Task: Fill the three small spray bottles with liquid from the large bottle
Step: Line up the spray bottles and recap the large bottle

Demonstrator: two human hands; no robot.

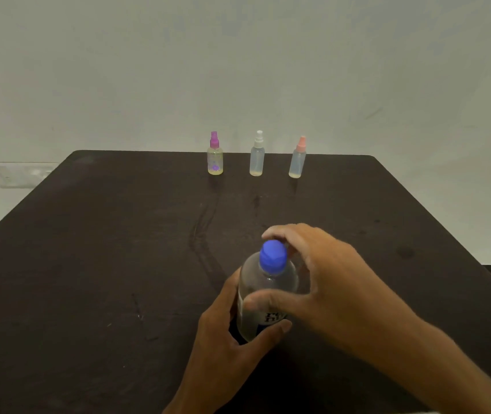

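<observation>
The left hand [223, 327] grips the body of the large bottle [268, 297], with the fingers curled round its far-left side and the thumb pressed across the label at the near side. The bottle is clear, stands upright on the dark table [89, 264] in the near centre, and carries a blue cap [273, 256]. The right hand [328, 270] arches over the bottle from the right: its fingers are curved and spread around the cap, the fingertips lying behind and beside it and the thumb passing in front of the bottle's shoulder. Whether the fingertips actually touch the cap cannot be told. Scuff marks run along the table surface beyond the hands. At the far edge of the table three small spray bottles stand upright in a row, apart from one another: the purple-capped bottle [215, 155] at left, the white-capped bottle [257, 155] in the middle, and the pink-capped bottle [297, 159] at right. Each shows only a shallow layer of liquid at its base. A pale wall [238, 70] stands behind the table.
</observation>
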